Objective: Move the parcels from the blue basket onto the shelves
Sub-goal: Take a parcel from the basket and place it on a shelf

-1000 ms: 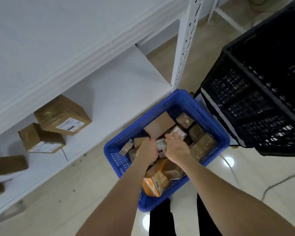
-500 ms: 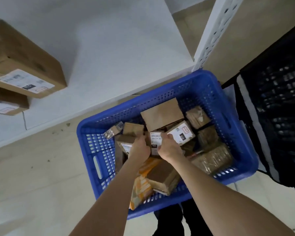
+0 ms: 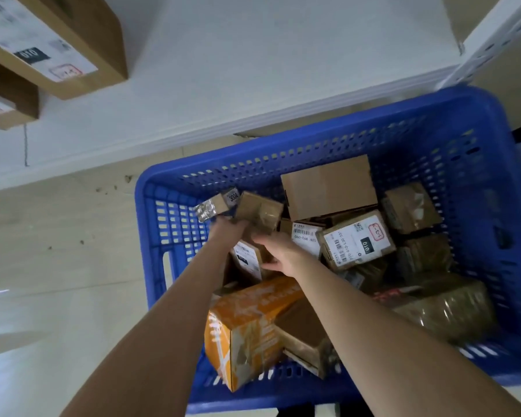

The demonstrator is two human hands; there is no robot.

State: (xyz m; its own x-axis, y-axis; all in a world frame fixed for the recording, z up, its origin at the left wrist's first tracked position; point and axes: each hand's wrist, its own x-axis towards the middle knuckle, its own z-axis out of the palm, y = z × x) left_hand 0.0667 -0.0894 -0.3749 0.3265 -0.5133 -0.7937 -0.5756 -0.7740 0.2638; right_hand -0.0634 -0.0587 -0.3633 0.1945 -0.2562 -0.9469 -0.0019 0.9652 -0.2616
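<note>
Parcels fill the blue basket, just near of the white shelf. The left hand meets a small brown parcel; its fingertips are hidden and its grip is unclear. The right hand, loosely spread, touches a blurred labelled parcel. Farther right, one label reads "010".

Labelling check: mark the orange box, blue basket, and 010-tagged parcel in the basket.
orange box (image 3: 253,305): head view, printed top face.
blue basket (image 3: 403,145): head view, far wall.
010-tagged parcel (image 3: 355,242): head view, white label.
</note>
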